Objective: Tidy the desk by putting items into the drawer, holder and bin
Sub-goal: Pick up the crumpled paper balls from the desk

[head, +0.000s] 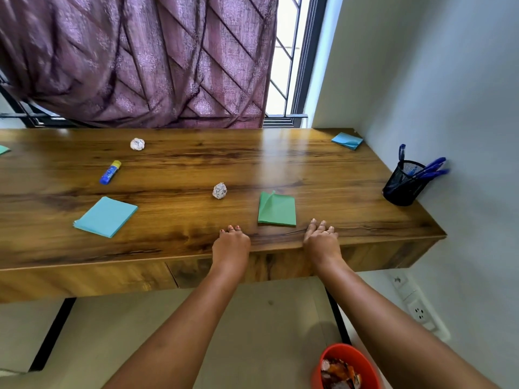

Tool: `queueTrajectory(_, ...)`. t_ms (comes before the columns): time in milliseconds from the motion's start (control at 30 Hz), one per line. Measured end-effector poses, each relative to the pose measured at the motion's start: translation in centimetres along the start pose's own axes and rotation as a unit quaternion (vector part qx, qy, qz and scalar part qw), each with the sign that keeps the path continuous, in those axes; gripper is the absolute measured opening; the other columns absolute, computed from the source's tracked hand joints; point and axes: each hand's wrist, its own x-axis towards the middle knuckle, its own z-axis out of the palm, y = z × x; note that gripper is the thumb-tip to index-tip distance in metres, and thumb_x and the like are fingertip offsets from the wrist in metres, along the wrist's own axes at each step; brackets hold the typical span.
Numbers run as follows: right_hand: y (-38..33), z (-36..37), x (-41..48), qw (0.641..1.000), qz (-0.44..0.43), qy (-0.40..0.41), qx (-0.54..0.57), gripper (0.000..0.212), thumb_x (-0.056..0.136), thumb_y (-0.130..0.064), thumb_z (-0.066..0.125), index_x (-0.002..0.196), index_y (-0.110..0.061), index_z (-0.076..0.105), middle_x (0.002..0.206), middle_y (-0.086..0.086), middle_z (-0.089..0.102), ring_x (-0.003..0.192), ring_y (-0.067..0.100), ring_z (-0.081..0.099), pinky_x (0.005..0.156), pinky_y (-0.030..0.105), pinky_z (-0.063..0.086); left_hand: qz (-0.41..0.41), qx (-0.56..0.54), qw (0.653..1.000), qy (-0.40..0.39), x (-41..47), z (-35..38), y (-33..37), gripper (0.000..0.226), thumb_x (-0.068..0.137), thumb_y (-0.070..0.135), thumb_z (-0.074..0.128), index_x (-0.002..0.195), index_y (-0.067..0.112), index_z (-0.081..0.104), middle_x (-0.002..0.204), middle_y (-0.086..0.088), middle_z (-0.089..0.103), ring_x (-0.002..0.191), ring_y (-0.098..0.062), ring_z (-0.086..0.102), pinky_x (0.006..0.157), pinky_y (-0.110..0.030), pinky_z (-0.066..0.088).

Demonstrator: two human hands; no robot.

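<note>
1. At the left fingers (230,229): red nails, tips laid on the desk (337,178) just past its near edge, relaxed, grasping nothing.
2. At the right fingers (314,224): straight and slightly spread, a ring (325,232) on one, flat on the wood too, grasping nothing.
3. Behind them: left hand (230,244) and right hand (322,242), draped over the front edge, well apart, with bare forearms reaching back toward the camera.
4. Directly under both hands: the drawer (252,266) front, closed, flush below the top.
5. Just beyond and left of the right fingertips, not touching them: green sheets (277,211), one corner curled up.
6. Left of those: near ball (219,190) of crumpled paper. Farther back and left: far ball (137,144).
7. Toward the left, near the front: blue stack (106,216). Behind it, lying on its side between stack and far ball: glue (110,172).
8. In the far right corner, beside the wall: blue pad (347,140). At the right edge, nearer: black mesh holder (403,189) with blue pens (429,168) leaning in it.
9. On the floor, lower right, below the right forearm: red bin (348,352) with wrappers (337,372) inside.
10. Behind the desk: purple curtain (140,60) over a window (289,51). Low on the right wall: a socket (420,313).
</note>
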Motion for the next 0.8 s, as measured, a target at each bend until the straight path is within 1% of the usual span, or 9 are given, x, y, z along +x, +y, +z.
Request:
queueTrajectory(100,-0.1,-1.6,0.1,0.999,0.002,-0.038,0.004,0.051,0.098,0.004,0.033,0.145,0.011,0.013,0.149,0.033,0.024,0.134,0.045,0.036,0.106,0.047,0.039,0.007,-0.086,0.996,-0.024,1.2,-1.8,-1.6,0.028,0.089,0.022,0.060,0.116,0.016,0.060,0.110,-0.003,0.063,0.097,-0.020,0.060,0.071,-0.029,0.050)
queueTrajectory(200,-0.1,-3.3,1.0,0.996,-0.003,-0.090,0.025,0.045,0.100,-0.006,0.035,0.145,-0.002,0.030,0.151,0.021,0.031,0.137,0.036,0.036,0.106,0.044,0.040,-0.031,-0.238,0.969,-0.060,2.9,-2.9,-3.8,0.033,0.084,0.038,0.067,0.113,0.024,0.063,0.114,0.002,0.064,0.101,-0.017,0.059,0.078,-0.029,0.049)
queueTrajectory(300,0.1,-5.1,2.8,0.992,-0.019,-0.120,0.039,0.031,0.098,-0.018,0.043,0.126,-0.016,0.057,0.127,0.005,0.057,0.115,0.022,0.056,0.089,0.031,0.050,-0.104,-0.315,0.943,0.011,4.4,-2.5,-5.2,0.036,0.086,0.033,0.065,0.121,0.023,0.060,0.120,0.000,0.064,0.106,-0.018,0.059,0.077,-0.027,0.046)
queueTrajectory(400,1.0,-7.5,6.0,0.983,-0.011,-0.171,0.058,0.032,0.091,-0.022,0.049,0.121,-0.020,0.059,0.120,-0.001,0.059,0.111,0.019,0.059,0.082,0.027,0.050,-0.152,-0.327,0.930,0.073,6.3,-1.4,-5.8,0.051,0.088,0.030,0.062,0.136,0.019,0.047,0.128,-0.004,0.058,0.115,-0.021,0.055,0.085,-0.031,0.046)
queueTrajectory(467,1.5,-8.6,8.2,0.986,0.007,-0.134,0.103,0.031,0.088,-0.019,0.048,0.117,-0.019,0.059,0.114,0.000,0.059,0.110,0.022,0.058,0.077,0.029,0.049,-0.152,-0.333,0.927,0.077,8.0,-1.1,-5.8,0.061,0.088,0.032,0.062,0.142,0.018,0.037,0.137,-0.005,0.049,0.122,-0.022,0.050,0.093,-0.033,0.045)
queueTrajectory(533,1.3,-9.5,11.0,0.985,0.018,-0.013,0.173,0.026,0.088,-0.017,0.047,0.110,-0.018,0.060,0.113,0.005,0.061,0.107,0.027,0.059,0.071,0.031,0.042,-0.151,-0.325,0.931,0.068,10.2,-1.2,-5.7,0.066,0.088,0.035,0.062,0.144,0.020,0.029,0.143,-0.005,0.039,0.126,-0.023,0.044,0.095,-0.034,0.045)
queueTrajectory(600,0.6,-10.4,13.9,0.967,0.012,0.064,0.245,0.024,0.088,-0.021,0.048,0.107,-0.018,0.060,0.114,0.008,0.062,0.103,0.031,0.061,0.071,0.031,0.038,-0.143,-0.284,0.947,0.045,12.3,-1.2,-5.6,0.068,0.088,0.041,0.060,0.145,0.023,0.026,0.145,-0.006,0.034,0.128,-0.024,0.040,0.097,-0.034,0.044)
queueTrajectory(700,-1.0,-11.4,18.0,0.948,-0.029,0.067,0.311,0.028,0.087,-0.026,0.048,0.112,-0.022,0.061,0.116,0.007,0.062,0.103,0.031,0.061,0.071,0.029,0.038,-0.142,-0.218,0.965,0.019,14.6,-1.0,-5.6,0.051,0.093,0.040,0.053,0.138,0.022,0.037,0.139,-0.005,0.040,0.127,-0.025,0.038,0.097,-0.036,0.042)
queueTrajectory(800,-3.4,-12.6,21.3,0.937,-0.080,0.056,0.336,0.027,0.084,-0.026,0.049,0.106,-0.024,0.064,0.114,0.005,0.064,0.101,0.030,0.062,0.071,0.029,0.042,-0.155,-0.253,0.955,0.013,15.9,-0.7,-6.8,0.030,0.097,0.027,0.047,0.124,0.016,0.048,0.129,-0.007,0.049,0.119,-0.026,0.045,0.092,-0.036,0.043)
